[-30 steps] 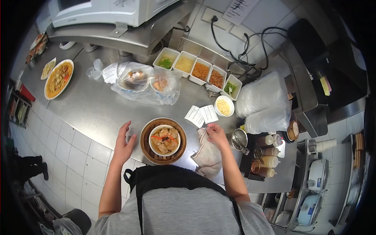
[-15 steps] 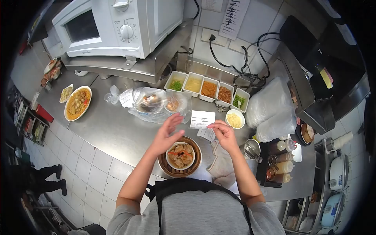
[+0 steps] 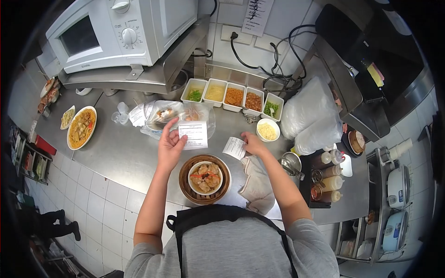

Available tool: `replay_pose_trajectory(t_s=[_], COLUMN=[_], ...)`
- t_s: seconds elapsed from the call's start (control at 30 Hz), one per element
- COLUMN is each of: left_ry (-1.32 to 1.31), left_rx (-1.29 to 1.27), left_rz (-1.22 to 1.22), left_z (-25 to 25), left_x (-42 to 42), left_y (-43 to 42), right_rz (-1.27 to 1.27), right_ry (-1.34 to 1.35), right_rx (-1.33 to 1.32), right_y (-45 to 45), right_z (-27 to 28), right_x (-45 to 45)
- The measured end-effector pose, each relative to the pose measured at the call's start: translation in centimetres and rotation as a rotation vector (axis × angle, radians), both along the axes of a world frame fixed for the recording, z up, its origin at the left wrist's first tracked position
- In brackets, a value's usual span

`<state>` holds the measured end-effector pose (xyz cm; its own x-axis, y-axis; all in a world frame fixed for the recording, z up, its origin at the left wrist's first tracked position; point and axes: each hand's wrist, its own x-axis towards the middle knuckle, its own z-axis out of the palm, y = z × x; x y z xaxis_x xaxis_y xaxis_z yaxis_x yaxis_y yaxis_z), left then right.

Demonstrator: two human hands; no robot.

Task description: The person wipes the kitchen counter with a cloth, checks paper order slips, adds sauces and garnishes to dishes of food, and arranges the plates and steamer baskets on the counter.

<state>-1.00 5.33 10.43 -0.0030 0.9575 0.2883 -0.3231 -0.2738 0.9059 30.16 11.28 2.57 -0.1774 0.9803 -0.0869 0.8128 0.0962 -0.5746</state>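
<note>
My left hand (image 3: 170,144) pinches a white printed receipt (image 3: 193,135) by its left edge, above the counter. A second, smaller receipt (image 3: 233,148) is at the bent fingers of my right hand (image 3: 253,143), which close on its right edge. Below my hands, a white bowl of pale braised pieces topped with red strips (image 3: 205,178) sits inside a round bamboo steamer (image 3: 184,191). A crumpled beige cloth (image 3: 257,184) lies to the right of the steamer. Behind the left hand's receipt is a clear plastic bag with food containers (image 3: 160,121).
Several white tubs of toppings (image 3: 234,96) line the back wall beside a bowl of chopped yellow bits (image 3: 267,131). Sauce bottles (image 3: 332,183) and a metal cup (image 3: 291,162) stand right. An oval curry dish (image 3: 82,128) is left, below the microwave (image 3: 116,34).
The larger receipt has passed from my right hand to my left. My right hand has come to the smaller receipt, now more fully visible. The camera view has shifted slightly.
</note>
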Motion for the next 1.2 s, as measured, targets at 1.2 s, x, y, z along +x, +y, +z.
replay_pose_trajectory(t_s=[1.2], left_ry=[0.848], left_rx=[-0.331], left_rz=[0.890], left_z=[-13.3], left_x=[-28.3], left_y=[1.9], right_rz=[-0.098], right_ry=[0.641], right_rx=[-0.176], right_y=[-8.4], right_z=[6.8], right_x=[0.9])
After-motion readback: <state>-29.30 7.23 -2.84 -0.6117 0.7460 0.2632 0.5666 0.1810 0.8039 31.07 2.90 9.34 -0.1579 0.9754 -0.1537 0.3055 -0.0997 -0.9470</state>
